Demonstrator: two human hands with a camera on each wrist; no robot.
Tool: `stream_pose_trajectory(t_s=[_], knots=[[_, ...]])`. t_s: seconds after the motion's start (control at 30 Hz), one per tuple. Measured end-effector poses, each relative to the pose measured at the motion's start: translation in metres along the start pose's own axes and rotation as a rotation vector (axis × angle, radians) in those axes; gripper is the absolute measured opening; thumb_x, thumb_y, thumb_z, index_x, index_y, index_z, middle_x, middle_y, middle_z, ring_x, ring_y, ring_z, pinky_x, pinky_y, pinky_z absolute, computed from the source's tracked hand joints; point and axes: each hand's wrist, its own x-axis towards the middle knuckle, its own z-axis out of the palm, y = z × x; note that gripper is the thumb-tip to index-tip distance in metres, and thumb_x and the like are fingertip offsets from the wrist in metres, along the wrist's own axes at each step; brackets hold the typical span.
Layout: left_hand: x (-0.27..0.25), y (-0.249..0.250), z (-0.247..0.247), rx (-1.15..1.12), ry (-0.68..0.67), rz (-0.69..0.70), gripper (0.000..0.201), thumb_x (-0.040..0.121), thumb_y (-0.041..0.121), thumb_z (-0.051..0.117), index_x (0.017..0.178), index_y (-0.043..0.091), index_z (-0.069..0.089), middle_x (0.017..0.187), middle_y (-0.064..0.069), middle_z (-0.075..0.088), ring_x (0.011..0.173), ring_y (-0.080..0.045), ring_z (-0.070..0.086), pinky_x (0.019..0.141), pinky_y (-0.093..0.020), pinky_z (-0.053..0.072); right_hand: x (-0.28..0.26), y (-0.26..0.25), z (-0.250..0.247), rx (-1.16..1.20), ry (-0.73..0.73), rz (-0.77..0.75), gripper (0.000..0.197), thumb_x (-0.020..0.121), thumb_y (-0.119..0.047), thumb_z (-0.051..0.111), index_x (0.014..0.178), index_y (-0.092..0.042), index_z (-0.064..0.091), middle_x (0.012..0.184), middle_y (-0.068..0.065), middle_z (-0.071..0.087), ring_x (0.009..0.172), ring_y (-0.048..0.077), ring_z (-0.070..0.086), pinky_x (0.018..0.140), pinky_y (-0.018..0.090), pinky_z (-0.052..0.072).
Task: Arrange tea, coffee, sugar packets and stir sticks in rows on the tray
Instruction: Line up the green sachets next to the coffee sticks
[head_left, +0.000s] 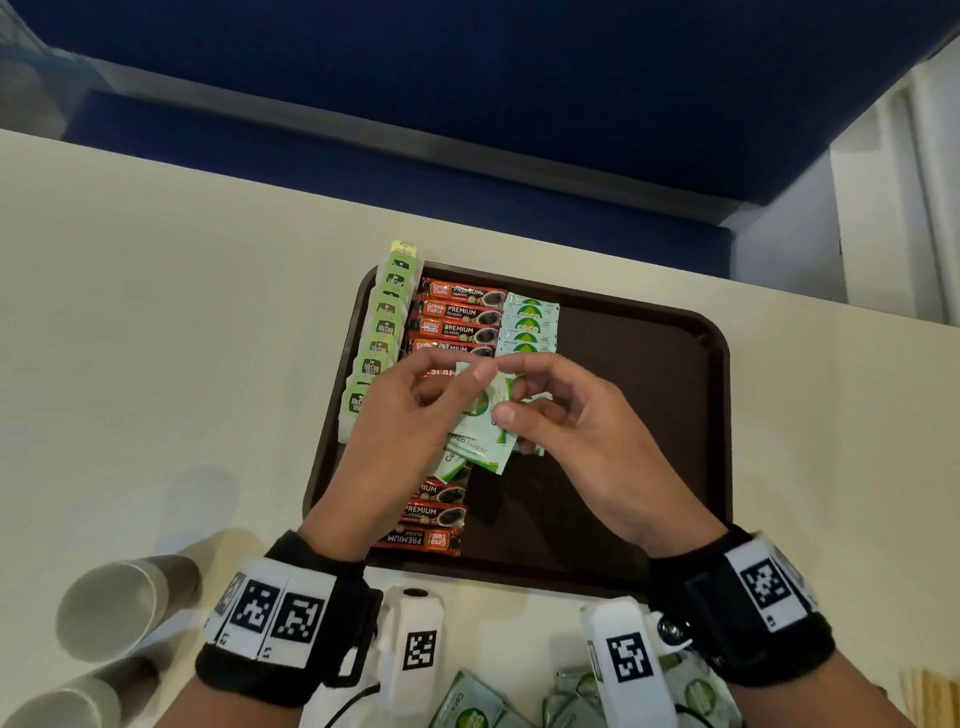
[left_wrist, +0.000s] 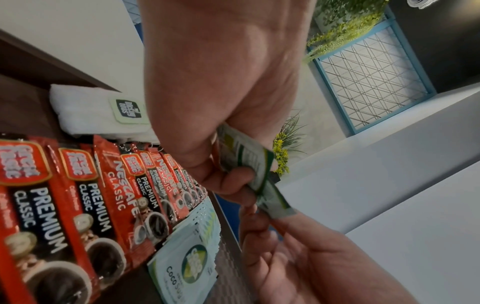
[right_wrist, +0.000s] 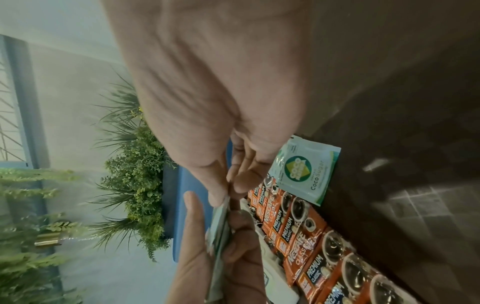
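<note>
both hands (head_left: 498, 410) found over brown tray (head_left: 649, 332): left hand (head_left: 410, 415) gripped small stack of sugar packets (head_left: 483, 415), right hand (head_left: 561, 410) pinched top packet. noted tea row (head_left: 382, 332), coffee row (head_left: 457, 317), sugar row (head_left: 527, 325) begun alongside. advised: peel off singly, lay edge-aligned, overlapped evenly beside coffee.
</note>
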Motion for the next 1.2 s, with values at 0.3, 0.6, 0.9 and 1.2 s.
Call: stream_pose_trajectory(t_s=[0.3,0.6,0.9,1.2], knots=[[-0.003,0.001,-0.005,0.168,-0.046,0.053,0.035,0.092,0.026,0.086,0.124,0.028,0.075,0.112,0.013,0.081,0.108,-0.007,0.076,0.095,-0.032,0.063,0.006,0.007,0.002,0.106,0.127,0.038,0.036,0.099,-0.011,0.073,0.131,-0.018,0.057,0.120,0.006,0.075,0.092,0.021,0.077,0.083,0.034,0.064],[0.003,0.002,-0.012,0.217,0.009,0.128,0.013,0.093,0.027,0.084,0.105,0.026,0.079,0.106,0.011,0.079,0.109,-0.004,0.073,0.098,-0.030,0.059,0.001,0.008,-0.008,-0.101,0.127,0.000,0.019,0.101,-0.022,0.072,0.119,-0.016,0.068,0.116,-0.005,0.079,0.103,0.022,0.075,0.075,0.027,0.060],[0.009,-0.001,-0.012,0.289,-0.013,0.137,0.008,0.093,0.028,0.085,0.100,0.029,0.081,0.103,0.011,0.080,0.109,-0.007,0.073,0.105,-0.049,0.057,0.000,0.020,-0.014,-0.095,0.237,-0.030,0.016,0.097,-0.024,0.077,0.111,-0.017,0.077,0.106,0.002,0.080,0.099,0.025,0.074,0.076,0.027,0.060],[0.012,-0.004,-0.015,0.249,0.218,0.186,0.010,0.096,0.033,0.081,0.106,0.033,0.080,0.107,0.021,0.078,0.117,0.003,0.068,0.114,-0.045,0.052,-0.008,0.051,-0.023,-0.206,0.216,0.012,0.015,0.095,-0.019,0.079,0.109,-0.024,0.075,0.100,0.003,0.079,0.094,0.025,0.073,0.071,0.024,0.060]])
